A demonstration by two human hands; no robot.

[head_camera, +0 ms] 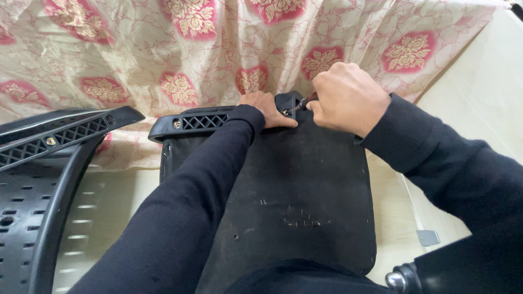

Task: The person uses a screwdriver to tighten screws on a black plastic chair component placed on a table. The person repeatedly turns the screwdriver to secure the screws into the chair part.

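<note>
While left hand [267, 109] presses the black armrest bracket [218, 118], right hand [346, 98] works a screwdriver [303, 103]. Right fingers wrap its handle. Left fingers lie flat, holding nothing.

Looks like a room in a home, turned into a makeshift spot for furniture repair. Shown by a cream curtain [163, 49] printed with red and gold floral medallions, hanging in soft folds across the whole back. Pale cream floor [109, 201] below, smooth and light, with a matching pale panel [479, 92] rising at the right. Office-chair parts spread about: a black upturned seat base [305, 207] covered in dusty fabric, a black plastic armrest [201, 121] with lattice openings, and a perforated black plastic chair back [32, 185] at the left. No workbench, no tool racks, only domestic furnishing around.
</note>
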